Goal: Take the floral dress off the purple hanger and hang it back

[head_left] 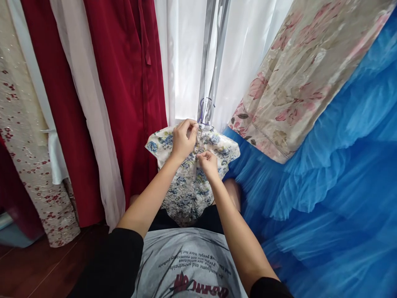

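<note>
A short-sleeved white blouse (186, 186) with blue flowers is spread over my lap, its neck end pointing away from me. A thin purple hanger (202, 109) shows above its collar. My left hand (185, 138) is closed in a pinch at the blouse's neckline, left of the front opening. Slightly lower and to the right, my right hand (208, 161) has its fingers pressed together on the front opening of the blouse. The fingertips of both hands partly cover the cloth they grip, so any small fastener there cannot be made out.
Dark red cloth (124, 82) and a pale sheer panel hang on the left. White curtains (189, 62) with grey ribbons (207, 49) hang ahead. On the right are a pink-flowered garment (288, 91) and blue tulle (341, 198). Wooden floor (56, 269) shows at lower left.
</note>
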Action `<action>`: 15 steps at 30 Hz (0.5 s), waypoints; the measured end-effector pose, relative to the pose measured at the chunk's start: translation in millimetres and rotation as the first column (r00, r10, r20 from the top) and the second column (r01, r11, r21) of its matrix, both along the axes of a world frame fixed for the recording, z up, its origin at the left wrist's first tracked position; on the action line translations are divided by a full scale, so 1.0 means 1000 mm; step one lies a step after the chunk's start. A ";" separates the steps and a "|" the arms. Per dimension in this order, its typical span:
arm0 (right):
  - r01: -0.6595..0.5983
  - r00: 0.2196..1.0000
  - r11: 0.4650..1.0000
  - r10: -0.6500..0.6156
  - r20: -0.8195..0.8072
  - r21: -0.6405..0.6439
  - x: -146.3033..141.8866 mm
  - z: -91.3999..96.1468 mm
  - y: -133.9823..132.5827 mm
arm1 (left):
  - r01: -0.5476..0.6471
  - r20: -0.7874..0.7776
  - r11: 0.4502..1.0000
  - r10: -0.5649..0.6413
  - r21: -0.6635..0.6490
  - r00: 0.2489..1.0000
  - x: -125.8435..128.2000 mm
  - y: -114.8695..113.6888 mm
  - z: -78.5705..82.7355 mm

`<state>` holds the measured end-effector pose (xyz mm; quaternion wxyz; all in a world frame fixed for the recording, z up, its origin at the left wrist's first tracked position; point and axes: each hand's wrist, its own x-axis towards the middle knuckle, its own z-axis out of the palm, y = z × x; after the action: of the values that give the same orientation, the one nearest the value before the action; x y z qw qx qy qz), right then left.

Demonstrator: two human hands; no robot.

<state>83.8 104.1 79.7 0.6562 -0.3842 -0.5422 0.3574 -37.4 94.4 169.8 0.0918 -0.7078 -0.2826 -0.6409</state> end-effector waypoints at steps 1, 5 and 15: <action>-0.008 1.000 1.000 0.008 -0.012 -0.018 0.000 -0.005 -0.001 | -0.005 0.007 1.000 0.005 -0.006 1.000 -0.001 -0.002 0.002; -0.096 0.990 0.993 0.102 -0.094 0.065 0.004 0.006 -0.013 | 0.007 -0.076 1.000 -0.008 -0.023 0.997 -0.006 -0.007 0.006; -0.220 0.975 0.947 0.215 0.049 0.234 0.014 0.065 -0.010 | -0.039 -0.141 0.999 0.038 0.001 0.989 -0.003 -0.005 -0.005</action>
<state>98.2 94.5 144.8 0.6479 -0.2449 -0.6276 0.3556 -40.1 89.1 164.9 0.1234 -0.7459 -0.2894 -0.5871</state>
